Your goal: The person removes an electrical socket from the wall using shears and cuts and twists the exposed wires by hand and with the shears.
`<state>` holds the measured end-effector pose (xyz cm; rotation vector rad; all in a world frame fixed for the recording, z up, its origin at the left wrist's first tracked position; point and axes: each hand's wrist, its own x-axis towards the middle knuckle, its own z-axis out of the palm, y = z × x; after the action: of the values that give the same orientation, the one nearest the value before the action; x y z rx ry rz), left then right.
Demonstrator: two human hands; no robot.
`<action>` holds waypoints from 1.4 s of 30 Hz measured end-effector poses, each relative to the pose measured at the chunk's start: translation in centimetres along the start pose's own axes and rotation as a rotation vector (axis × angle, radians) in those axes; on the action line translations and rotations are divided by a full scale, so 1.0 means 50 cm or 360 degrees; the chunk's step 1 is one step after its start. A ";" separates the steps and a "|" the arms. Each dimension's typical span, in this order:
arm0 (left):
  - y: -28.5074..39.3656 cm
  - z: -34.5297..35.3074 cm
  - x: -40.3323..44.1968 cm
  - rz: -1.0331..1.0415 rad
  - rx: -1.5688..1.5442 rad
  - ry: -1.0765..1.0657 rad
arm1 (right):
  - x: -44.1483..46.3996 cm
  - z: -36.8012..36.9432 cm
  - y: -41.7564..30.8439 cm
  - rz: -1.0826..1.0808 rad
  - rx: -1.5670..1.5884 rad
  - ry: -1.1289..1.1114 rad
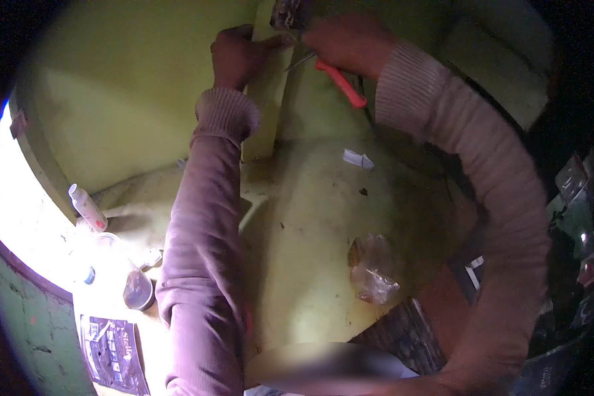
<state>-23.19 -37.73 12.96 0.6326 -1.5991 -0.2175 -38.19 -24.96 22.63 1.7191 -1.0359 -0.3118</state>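
Observation:
My left hand (234, 58) is raised against a pale strip (268, 99) on the yellow-green wall. Its fingers are curled, with one reaching right to a small dark fixture (287, 14); what they pinch is too dim to make out. Opposite it, my right hand (350, 45) is closed close to the same fixture. A red-handled tool (340, 84) slants down from under that hand, and a thin metal piece (300, 63) shows near its upper end. The tool's kind cannot be told, and my right fingers are mostly hidden in shadow.
Below lies a surface with a crumpled clear plastic bag (374, 269) and a white scrap (358, 158). A white bottle (88, 208), a round container (138, 289) and a dark printed packet (114, 353) are by the bright opening at left. Plastic-wrapped items (577, 218) are at right.

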 end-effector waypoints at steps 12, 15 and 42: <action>0.034 -0.005 0.000 -0.0291 -0.0075 -0.0106 | -0.074 0.046 -0.080 0.1201 0.2274 -0.0042; 0.038 -0.003 -0.003 -0.0326 -0.0057 -0.0087 | -0.080 0.067 -0.096 0.1215 0.2994 0.0278; 0.071 -0.004 -0.016 -0.0404 0.0275 0.0016 | -0.027 0.064 -0.136 0.1277 0.3800 0.0844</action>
<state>-23.94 -34.33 14.06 0.9708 -1.5365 -0.2649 -37.73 -25.53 15.03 2.3754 -1.4602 2.7207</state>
